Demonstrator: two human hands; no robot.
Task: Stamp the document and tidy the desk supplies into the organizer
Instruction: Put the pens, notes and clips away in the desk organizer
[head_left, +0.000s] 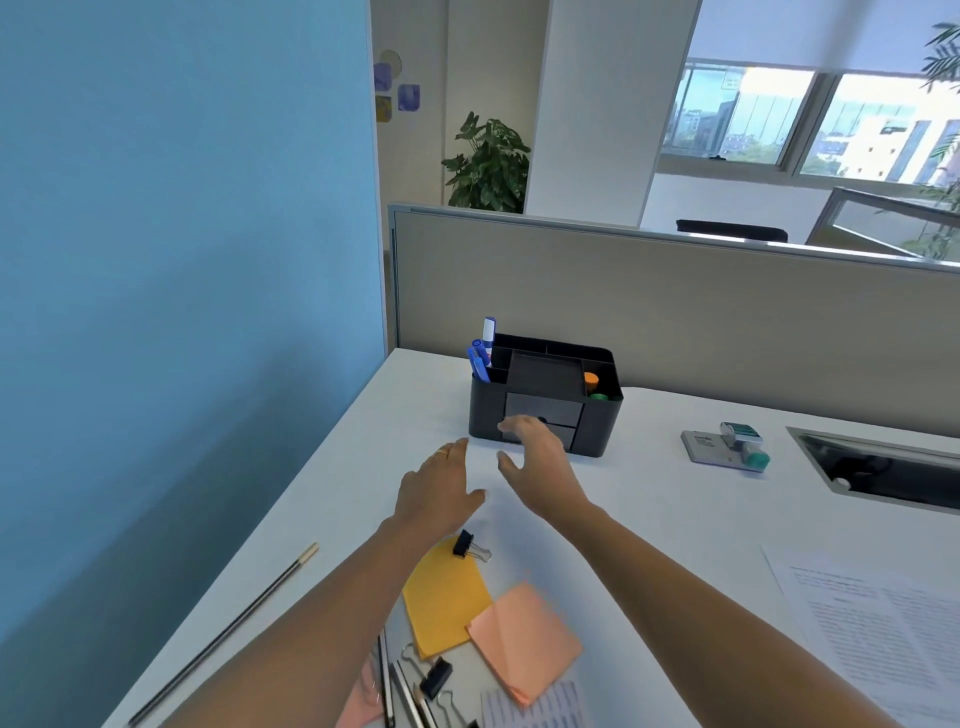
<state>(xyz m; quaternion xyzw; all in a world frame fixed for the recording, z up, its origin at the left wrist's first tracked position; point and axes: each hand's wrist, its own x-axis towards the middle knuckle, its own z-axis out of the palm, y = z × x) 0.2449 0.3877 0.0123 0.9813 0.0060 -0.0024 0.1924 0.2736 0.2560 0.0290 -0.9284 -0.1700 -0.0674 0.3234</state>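
here left hand (441, 488) and right hand (535, 462) hover, grips spread.

On the tabletop (649, 519), the organizer (485, 415) stands farthest from me; stamp (737, 444) to its right, document (883, 623) near right, pencil (228, 629) left, notes (447, 597) nearest me.

No text can be read with certainty. Well to the right of the fingers (511, 423) of the right hand (540, 467), the pad (701, 446) bears a short dark word on its pale lid, too blurred to spell out. The stamp (743, 439) resting on it has a teal label with no legible letters. Nearer than the fingers and far to their right, the document (883, 623) shows a heading and columns of grey print, all unreadable. Below the fingers, at the frame's bottom edge, a slip (540, 706) carries rows of bluish print, also illegible.
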